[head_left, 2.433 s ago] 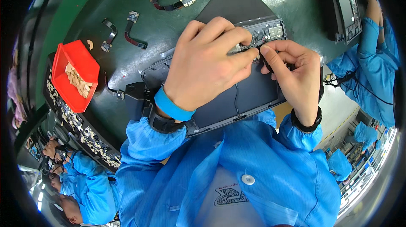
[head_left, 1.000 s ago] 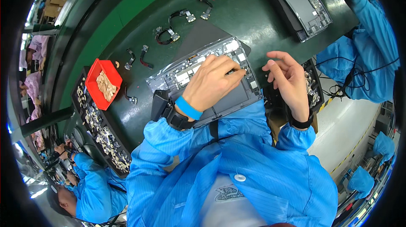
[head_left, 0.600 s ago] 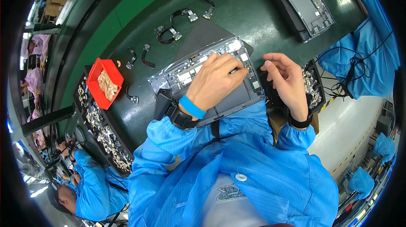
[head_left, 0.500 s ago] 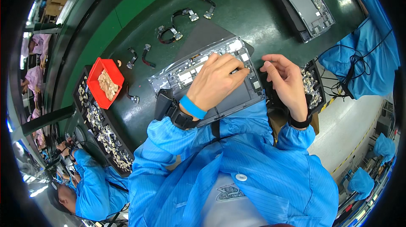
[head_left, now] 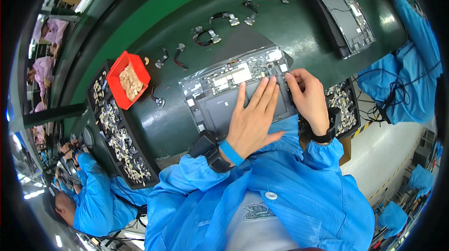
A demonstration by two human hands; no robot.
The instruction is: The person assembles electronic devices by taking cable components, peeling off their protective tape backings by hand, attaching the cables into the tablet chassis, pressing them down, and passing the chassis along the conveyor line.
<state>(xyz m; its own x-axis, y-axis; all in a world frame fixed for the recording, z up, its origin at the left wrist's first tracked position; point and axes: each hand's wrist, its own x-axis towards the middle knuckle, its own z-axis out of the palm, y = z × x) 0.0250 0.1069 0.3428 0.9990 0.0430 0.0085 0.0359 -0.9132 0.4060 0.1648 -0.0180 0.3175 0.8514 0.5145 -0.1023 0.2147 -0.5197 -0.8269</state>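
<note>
An opened laptop base (head_left: 215,106), its circuit board and dark battery exposed, lies tilted at the front of the green bench. My left hand (head_left: 255,120) rests flat over the battery, fingers stretched toward the board and thumb out to the right. At the base's right edge is my right hand (head_left: 311,101), fingers curled and thumb tip against the corner area. Whatever it may pinch there is too small to make out. Under the base's far side a dark flat sheet (head_left: 248,40) sticks out.
Several short black cables with connectors (head_left: 206,36) lie across the bench behind the laptop. A red bin (head_left: 114,85) of beige pieces stands left, beside a black tray (head_left: 135,183) of small parts. Another such tray (head_left: 343,110) sits right. A second opened laptop (head_left: 339,10) lies far right; co-workers sit both sides.
My left hand has come down toward me and flattened, its fingers spreading from a curled grip. The right hand has moved in to the laptop's right edge. The view has shifted slightly.
</note>
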